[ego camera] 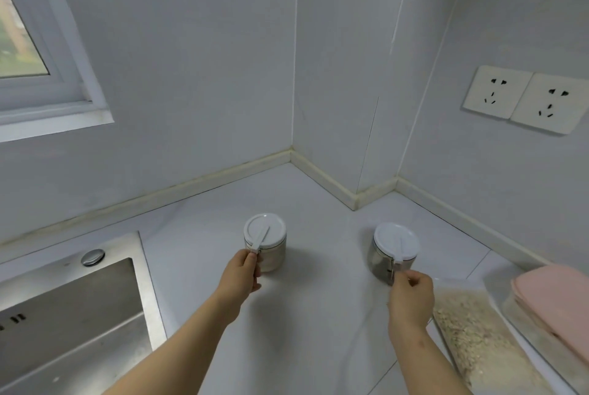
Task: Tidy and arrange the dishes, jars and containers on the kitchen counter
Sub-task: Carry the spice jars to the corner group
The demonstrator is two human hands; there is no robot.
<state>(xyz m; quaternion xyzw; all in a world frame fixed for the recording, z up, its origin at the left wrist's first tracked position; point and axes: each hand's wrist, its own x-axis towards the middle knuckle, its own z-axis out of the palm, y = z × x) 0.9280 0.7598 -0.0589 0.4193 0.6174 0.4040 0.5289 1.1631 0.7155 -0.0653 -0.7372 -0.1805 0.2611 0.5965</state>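
**Kitchen corner, seen from above.** A pale grey, stone-look worktop [312, 203] is bounded by two tiled walls and a cream upstand. Two round jars are stood on it, upright and well apart. Each is closed by a flat white round lid crossed by a white lever clasp.

- **Pale jar:** the round clear jar with cream contents, the pale jar [274, 259], is placed left of centre.
- **Dark jar:** the round glass jar with dark contents, the dark jar [381, 262], is placed to its right, nearer the step in the wall.
- **Left grip:** the left grip [242, 273], a bare hand, is clenched in a pinch. The near end of the pale jar's lever clasp [259, 240] is held between thumb and curled fingers.
- **Right grip:** the right grip [411, 296], also a bare hand, is closed in the same way. The near tip of the dark jar's lever clasp [399, 256] is grasped between thumb and forefinger.

A brushed steel sink [73, 315] is recessed into the worktop at the left, and a round chrome cap [92, 257] is set in its far rim. A long clear rectangular container of oat flakes [478, 334] is laid just beside the right grip. A clear container with a pink lid [554, 302] is placed to the right of it. A double white wall socket [526, 100] is mounted on the right wall. A white-framed window [63, 53] is set in the left wall.
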